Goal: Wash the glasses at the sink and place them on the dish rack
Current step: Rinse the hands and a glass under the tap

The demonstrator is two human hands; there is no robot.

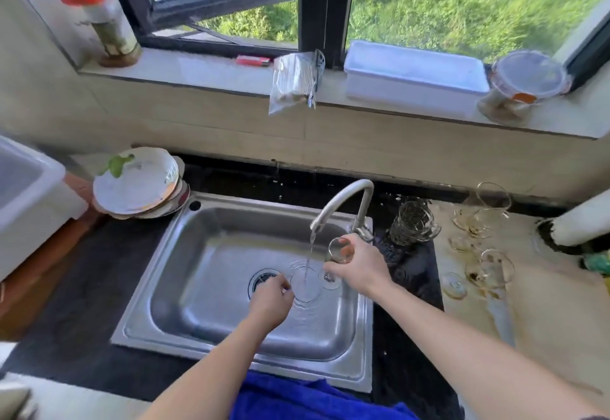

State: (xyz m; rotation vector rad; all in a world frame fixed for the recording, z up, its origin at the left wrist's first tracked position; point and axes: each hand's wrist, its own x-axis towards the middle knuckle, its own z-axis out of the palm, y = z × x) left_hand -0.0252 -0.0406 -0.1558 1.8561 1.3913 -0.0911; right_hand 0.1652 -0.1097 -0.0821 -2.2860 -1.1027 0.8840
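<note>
My right hand grips a clear stemmed glass over the right side of the steel sink, just right of the water stream falling from the faucet. The glass's foot shows below my fingers. My left hand hovers over the basin near the drain, fingers curled, nothing visible in it. Several dirty stemmed glasses stand and lie on the counter at the right, and a patterned glass mug stands beside the faucet. No dish rack is in view.
A stack of plates and bowls sits at the sink's back left corner. A white appliance is at far left. The windowsill holds a jar, a bag, a white box and a lidded tub. A blue cloth lies at the front edge.
</note>
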